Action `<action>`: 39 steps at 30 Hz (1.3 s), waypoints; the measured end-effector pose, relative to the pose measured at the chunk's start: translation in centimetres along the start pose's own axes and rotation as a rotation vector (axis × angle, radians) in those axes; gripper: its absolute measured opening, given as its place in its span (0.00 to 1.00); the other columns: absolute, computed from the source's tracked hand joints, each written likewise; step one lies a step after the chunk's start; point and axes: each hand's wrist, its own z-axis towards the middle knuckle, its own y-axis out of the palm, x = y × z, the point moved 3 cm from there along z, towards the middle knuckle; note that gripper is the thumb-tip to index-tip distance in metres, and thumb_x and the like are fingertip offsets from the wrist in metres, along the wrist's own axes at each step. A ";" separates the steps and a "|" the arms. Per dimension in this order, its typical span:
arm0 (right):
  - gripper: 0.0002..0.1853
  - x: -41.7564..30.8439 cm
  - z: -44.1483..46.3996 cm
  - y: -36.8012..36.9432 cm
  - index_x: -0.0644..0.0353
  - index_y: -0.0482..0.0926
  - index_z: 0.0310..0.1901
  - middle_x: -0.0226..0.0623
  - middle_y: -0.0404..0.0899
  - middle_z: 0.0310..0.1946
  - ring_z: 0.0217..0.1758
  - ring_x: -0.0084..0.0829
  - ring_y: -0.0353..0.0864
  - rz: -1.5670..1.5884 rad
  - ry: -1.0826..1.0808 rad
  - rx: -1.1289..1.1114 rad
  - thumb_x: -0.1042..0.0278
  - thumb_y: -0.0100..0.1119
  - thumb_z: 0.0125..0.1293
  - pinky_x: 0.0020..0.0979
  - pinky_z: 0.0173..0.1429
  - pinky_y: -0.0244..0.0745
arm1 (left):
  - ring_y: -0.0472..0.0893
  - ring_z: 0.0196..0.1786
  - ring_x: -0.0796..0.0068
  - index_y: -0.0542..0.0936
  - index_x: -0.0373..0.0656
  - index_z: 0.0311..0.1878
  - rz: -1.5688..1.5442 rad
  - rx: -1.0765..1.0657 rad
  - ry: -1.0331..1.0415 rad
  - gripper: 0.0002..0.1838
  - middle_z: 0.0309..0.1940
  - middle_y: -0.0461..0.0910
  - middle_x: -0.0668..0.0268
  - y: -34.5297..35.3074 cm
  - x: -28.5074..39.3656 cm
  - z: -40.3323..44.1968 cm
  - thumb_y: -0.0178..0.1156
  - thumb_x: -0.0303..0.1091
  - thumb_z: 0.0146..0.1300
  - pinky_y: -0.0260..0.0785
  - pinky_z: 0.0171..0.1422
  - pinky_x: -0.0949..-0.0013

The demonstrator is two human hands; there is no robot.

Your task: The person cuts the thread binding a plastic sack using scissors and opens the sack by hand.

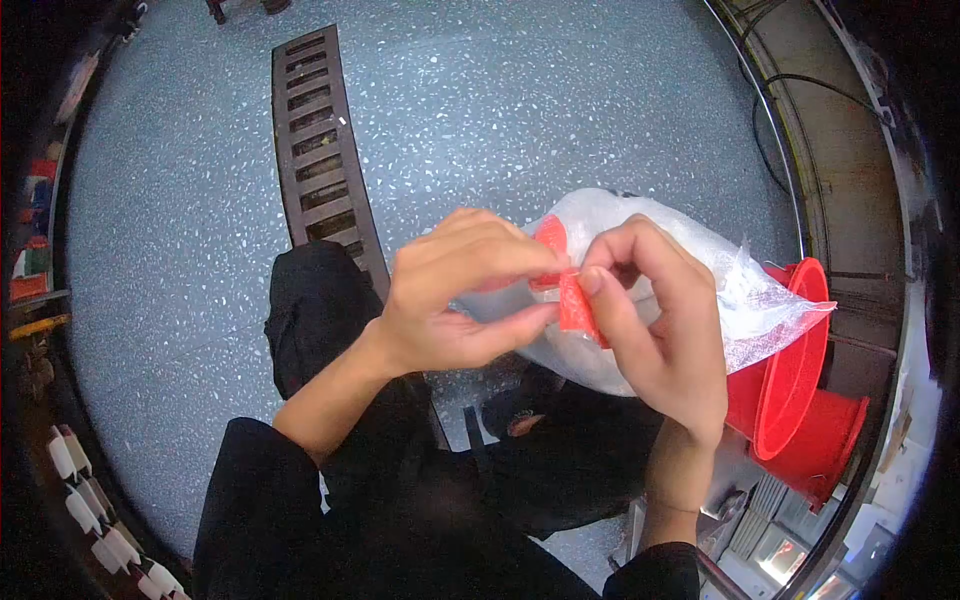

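Observation:
My right hand (665,310) pinches a small red strip (577,303) with a shiny surface between thumb and index finger. I cannot make out exactly what the strip is. My left hand (465,290) meets it from the other side, its index fingertip at the upper end and its thumb tip against the left edge. Right behind both hands is a large translucent white plastic bag (640,210), plump at the left and pointed at the right. Another red patch (551,236) shows just above my left fingertips, against the bag.
Red plastic tubs (800,350) stand at the right, under the bag's pointed end. A dark slotted drain grate (320,140) runs along the speckled blue-grey floor (480,110). Cables (835,85) lie at the upper right. White objects (100,510) line the lower left edge.

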 end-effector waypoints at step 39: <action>0.15 -0.4 -0.6 1.2 0.57 0.81 0.37 0.33 0.79 0.33 0.34 0.37 0.79 -0.411 -0.316 0.209 0.77 0.71 0.45 0.37 0.38 0.67 | 0.79 0.47 0.79 0.80 0.31 0.48 -0.538 -0.075 -0.611 0.07 0.43 0.81 0.63 0.2 -1.7 -1.2 0.59 0.26 0.73 0.72 0.54 0.71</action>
